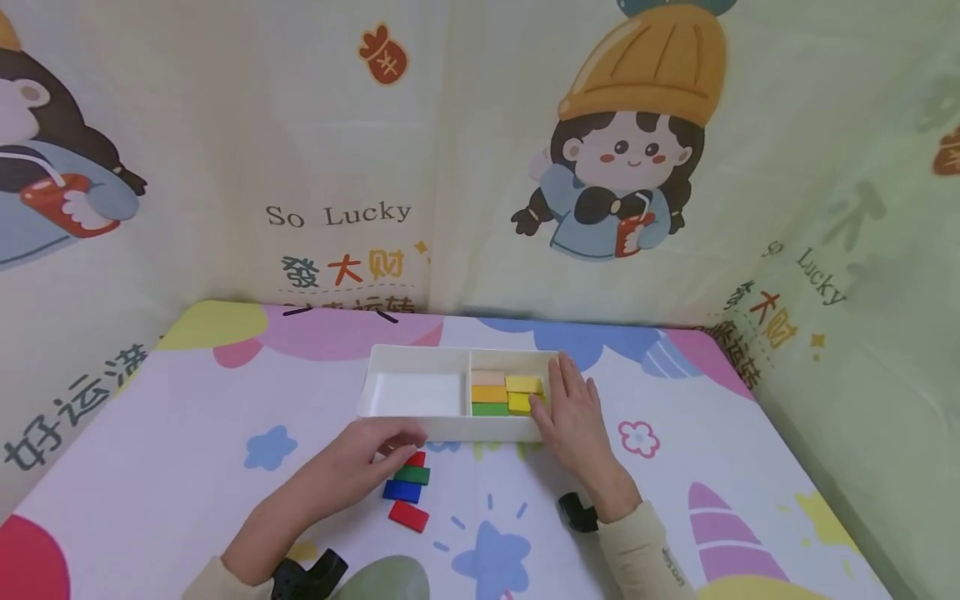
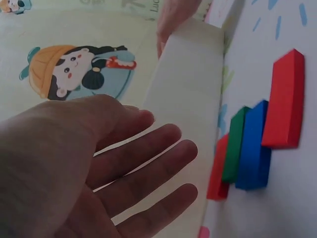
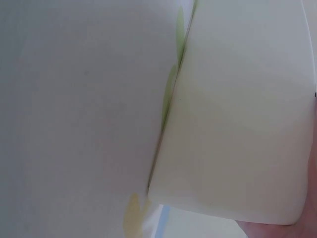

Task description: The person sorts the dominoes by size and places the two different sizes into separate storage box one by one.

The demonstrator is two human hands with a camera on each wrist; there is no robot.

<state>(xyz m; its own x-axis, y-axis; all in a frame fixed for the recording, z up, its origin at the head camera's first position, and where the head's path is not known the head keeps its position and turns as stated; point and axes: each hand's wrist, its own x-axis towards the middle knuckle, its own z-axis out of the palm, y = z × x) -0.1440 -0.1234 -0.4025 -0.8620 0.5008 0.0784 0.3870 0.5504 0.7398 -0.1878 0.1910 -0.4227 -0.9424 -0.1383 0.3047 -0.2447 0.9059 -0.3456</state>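
Observation:
A white two-compartment box (image 1: 422, 392) stands on the table. Its right compartment holds yellow blocks (image 1: 524, 384), an orange block (image 1: 489, 393), a green block (image 1: 490, 409) and a pale pinkish block (image 1: 488, 377). My right hand (image 1: 577, 417) holds the box's right end, thumb over the front rim by a yellow block and fingers along the end wall. Beside the front wall hovers my left hand (image 1: 375, 458), fingers loosely extended and holding nothing (image 2: 133, 168). Below it lie a red block (image 2: 219, 168), a green block (image 2: 236, 146), a blue block (image 2: 253, 146) and another red block (image 2: 285, 101).
A patterned cloth (image 1: 187, 467) covers the table. Behind it hangs a printed curtain (image 1: 487, 167). Black straps or mounts (image 1: 309, 575) sit at both wrists. In the right wrist view the box's front wall (image 3: 237, 124) fills much of the picture.

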